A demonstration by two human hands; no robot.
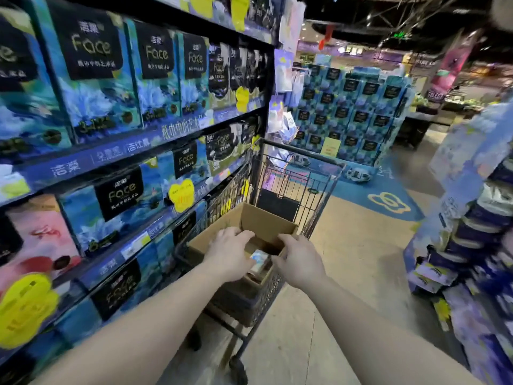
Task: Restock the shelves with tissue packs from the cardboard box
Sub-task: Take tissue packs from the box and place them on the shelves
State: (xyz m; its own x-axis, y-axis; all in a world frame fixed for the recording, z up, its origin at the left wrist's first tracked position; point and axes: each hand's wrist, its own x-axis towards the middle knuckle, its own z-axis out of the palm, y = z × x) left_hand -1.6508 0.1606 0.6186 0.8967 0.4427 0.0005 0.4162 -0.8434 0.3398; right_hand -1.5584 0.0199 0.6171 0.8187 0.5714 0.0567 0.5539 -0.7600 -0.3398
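**Two hands over an open box in a cart**

Shelves [116, 159] at left hold blue tissue packs. A cart [280, 195] carries an open cardboard box [266, 223]. The left hand [229, 252], fingers loosely spread, reaches into it. One tissue pack [259, 259] lies inside near the front edge. The right hand [298, 259], fingers bent, holds nothing.

Black wire shopping cart [294, 184] centre, on tan floor [347, 259] w/ blue patch & yellow flower logo [390, 202] farther right. Far centre: big stacked display of blue boxes [352, 112] w/ yellow sign [330, 146] at its base. Yellow flower-shaped price tags [181, 193] along left side. Pink hanging banner [451, 66] far right. Blurred purple-white goods stack [472, 218] near right.
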